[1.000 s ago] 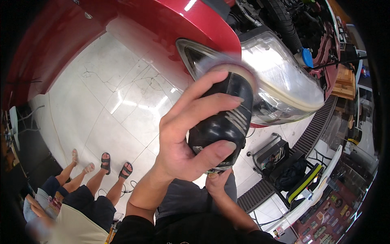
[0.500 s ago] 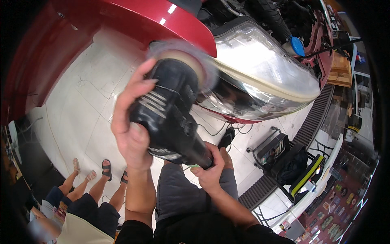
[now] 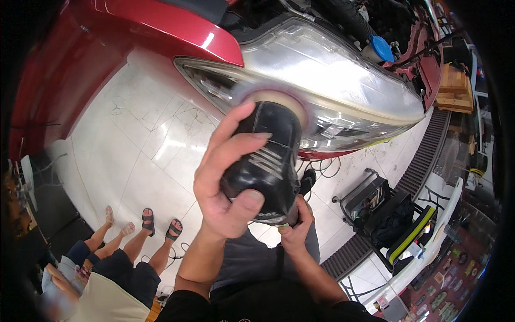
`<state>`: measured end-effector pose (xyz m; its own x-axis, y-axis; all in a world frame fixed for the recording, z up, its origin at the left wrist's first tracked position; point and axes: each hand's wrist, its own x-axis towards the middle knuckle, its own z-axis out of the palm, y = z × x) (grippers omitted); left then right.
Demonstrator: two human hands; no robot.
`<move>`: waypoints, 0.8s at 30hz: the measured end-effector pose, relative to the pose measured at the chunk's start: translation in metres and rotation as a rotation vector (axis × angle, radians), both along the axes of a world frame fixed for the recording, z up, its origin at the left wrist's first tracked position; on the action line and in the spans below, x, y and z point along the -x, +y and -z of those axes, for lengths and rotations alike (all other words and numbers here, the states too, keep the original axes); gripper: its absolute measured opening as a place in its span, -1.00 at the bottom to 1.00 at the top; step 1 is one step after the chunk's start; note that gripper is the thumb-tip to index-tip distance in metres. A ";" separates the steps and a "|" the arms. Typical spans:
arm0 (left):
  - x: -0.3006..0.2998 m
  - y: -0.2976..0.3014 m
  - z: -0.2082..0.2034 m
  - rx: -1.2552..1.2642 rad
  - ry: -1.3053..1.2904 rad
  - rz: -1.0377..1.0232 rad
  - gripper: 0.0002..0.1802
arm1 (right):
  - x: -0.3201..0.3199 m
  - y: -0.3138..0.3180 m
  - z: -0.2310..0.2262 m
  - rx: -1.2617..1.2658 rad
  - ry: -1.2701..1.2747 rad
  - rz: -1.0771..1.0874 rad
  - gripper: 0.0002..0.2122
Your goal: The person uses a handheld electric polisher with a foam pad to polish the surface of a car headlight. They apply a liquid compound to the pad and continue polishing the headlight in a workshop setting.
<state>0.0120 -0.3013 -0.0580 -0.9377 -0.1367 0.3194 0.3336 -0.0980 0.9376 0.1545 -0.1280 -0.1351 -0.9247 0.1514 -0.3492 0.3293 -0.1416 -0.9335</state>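
Observation:
A black power polisher (image 3: 268, 161) is held in both of my hands, its blurred, pale round pad (image 3: 287, 101) against the car headlight (image 3: 343, 94). My left hand (image 3: 222, 172) wraps around the polisher's head from the left, fingers and thumb curled over the housing. Lower down, my right hand (image 3: 298, 231) grips the handle, which is mostly hidden behind the polisher body. The clear headlight lens curves away to the right of the pad. Next to it, at the upper left, lies the glossy red fender (image 3: 161, 29).
An engine bay with a blue cap (image 3: 382, 48) lies beyond the headlight. Two people's legs (image 3: 131, 241) stand at the lower left on the white tiled floor (image 3: 134, 139). Cables trail below the bumper. At right stand an open black case (image 3: 367, 196) and a dark grate (image 3: 424, 155).
Both hands have moved the polisher to the right and toward me, from beside the fender tip onto the headlight. More of the headlight's left corner now shows.

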 end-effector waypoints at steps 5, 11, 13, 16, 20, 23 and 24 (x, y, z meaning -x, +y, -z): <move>0.002 0.032 -0.031 0.221 0.011 0.079 -0.40 | -0.029 0.018 0.002 0.168 -0.071 0.130 -0.02; 0.001 0.091 -0.075 0.422 -0.191 0.015 -0.48 | -0.060 0.027 -0.032 0.507 -0.286 0.289 -0.11; 0.003 0.099 -0.083 0.441 -0.252 0.006 -0.48 | -0.044 0.027 -0.060 0.520 -0.323 0.289 -0.14; 0.007 0.091 -0.087 0.344 -0.249 -0.013 -0.56 | -0.032 0.038 -0.069 0.562 -0.264 0.142 -0.18; 0.006 0.100 -0.090 0.301 -0.292 -0.003 -0.59 | -0.040 0.051 -0.072 0.627 -0.259 0.090 -0.27; 0.005 0.130 -0.090 0.450 -0.269 0.029 -0.48 | -0.046 0.063 -0.080 0.614 -0.281 0.173 -0.30; 0.004 0.140 -0.087 0.504 -0.249 0.050 -0.43 | -0.046 0.070 -0.081 0.621 -0.282 0.185 -0.31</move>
<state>0.0077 -0.1612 0.0291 -0.9946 0.0216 0.1019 0.1026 0.3720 0.9225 0.2005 -0.0585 -0.0543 -0.7646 -0.0075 -0.6445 0.4658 -0.6975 -0.5445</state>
